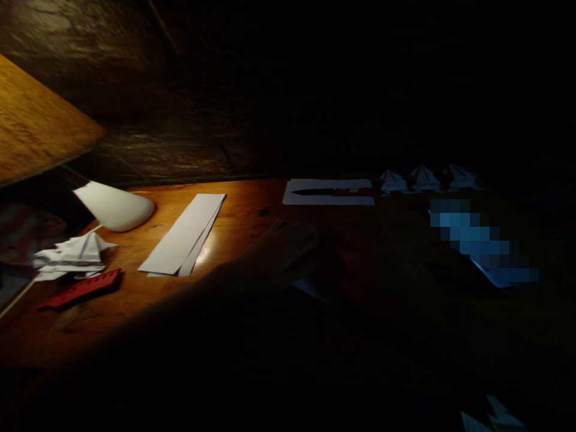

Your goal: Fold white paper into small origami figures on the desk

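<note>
The scene is very dark, and only the left part of the wooden table (243, 210) is lit. My left arm reaches in from the lower left. My left hand (292, 249) rests low over the table in shadow, just above the pale corner of a sheet of paper (310, 289). Its fingers are too dim to read. I cannot make out my right hand anywhere in the dark area on the right.
A white lamp head (114, 207) shines at the left. Near it lie long white paper strips (184, 234), a folded paper piece (72, 252) and a red ruler (83, 289). Farther back are a white sheet with a dark knife-like tool (328, 192) and folded paper figures (423, 179). Paper scraps (490, 417) sit at the bottom right.
</note>
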The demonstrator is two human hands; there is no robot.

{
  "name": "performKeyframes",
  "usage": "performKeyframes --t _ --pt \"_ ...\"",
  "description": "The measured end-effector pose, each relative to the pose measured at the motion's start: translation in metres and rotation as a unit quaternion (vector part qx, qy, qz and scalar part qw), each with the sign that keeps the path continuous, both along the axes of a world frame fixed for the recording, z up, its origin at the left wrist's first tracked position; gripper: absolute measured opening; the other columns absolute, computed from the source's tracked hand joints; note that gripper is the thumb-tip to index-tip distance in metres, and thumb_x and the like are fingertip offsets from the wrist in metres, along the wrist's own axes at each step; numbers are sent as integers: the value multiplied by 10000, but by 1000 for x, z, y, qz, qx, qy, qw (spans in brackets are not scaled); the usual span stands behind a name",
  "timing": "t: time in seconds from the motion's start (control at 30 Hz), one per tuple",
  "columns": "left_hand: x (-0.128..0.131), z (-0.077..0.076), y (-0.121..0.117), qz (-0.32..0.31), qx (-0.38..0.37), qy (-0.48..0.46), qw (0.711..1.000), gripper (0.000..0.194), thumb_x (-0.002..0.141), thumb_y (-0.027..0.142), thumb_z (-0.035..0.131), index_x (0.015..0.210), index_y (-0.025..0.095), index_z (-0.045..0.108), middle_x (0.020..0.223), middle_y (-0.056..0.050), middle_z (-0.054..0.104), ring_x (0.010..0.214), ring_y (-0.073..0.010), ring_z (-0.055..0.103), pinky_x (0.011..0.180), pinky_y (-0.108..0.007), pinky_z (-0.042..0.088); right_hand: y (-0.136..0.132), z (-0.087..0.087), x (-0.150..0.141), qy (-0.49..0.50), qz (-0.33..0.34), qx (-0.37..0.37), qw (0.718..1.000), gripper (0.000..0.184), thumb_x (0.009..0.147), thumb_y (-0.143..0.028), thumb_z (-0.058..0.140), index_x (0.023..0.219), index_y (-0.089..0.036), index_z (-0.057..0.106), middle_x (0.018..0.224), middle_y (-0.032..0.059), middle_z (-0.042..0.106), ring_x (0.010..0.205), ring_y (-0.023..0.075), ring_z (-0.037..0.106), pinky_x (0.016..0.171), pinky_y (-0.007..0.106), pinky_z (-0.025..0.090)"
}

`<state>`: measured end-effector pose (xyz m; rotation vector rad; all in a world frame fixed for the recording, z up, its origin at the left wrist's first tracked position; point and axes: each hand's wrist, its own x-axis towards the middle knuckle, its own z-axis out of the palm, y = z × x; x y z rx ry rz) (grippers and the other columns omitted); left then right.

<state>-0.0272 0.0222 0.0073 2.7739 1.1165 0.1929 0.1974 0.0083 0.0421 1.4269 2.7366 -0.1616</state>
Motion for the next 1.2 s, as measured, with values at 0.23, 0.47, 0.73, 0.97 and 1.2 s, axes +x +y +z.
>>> performKeyframes --t 0.23,0.47,0.73,0.97,1.2 --pt "-12 -7 13 -24 14 -61 998 278 989 240 500 1234 166 609 1309 -132 615 1202 -305 559 1016 -502 479 33 -21 19 58 112 58 990 219 896 -250 705 1084 -141 731 1211 118 679 1160 319 616 954 451 499" --pt "-17 -1 12 -15 -11 -92 996 347 966 293 609 1309 249 635 1286 -89 607 1214 -285 563 1052 -494 460 64 -25 36 145 153 -31 977 310 918 -301 704 1197 -167 719 1253 113 661 1047 231 629 875 349 482" --pt "-25 4 17 -71 -10 -50 996 665 852 555 754 1408 230 590 1370 -136 589 1273 -348 551 1053 -528 432 67 -26 46 170 174 -59 968 479 836 -383 776 1266 -189 690 1291 107 639 1112 262 605 942 395 478" --pt "-24 4 14 -63 -12 -36 997 715 822 603 753 1421 253 577 1377 -133 591 1242 -355 567 1049 -541 409 62 -29 48 180 180 -85 963 602 783 -385 798 1317 -155 640 1304 129 594 1158 277 574 978 428 487" --pt "-23 3 13 -58 -4 -29 998 766 819 660 734 1441 252 551 1390 -139 583 1249 -360 563 1041 -548 411 59 -27 49 152 180 -83 968 723 725 -381 842 1355 -129 592 1354 149 553 1204 304 540 1008 458 485"
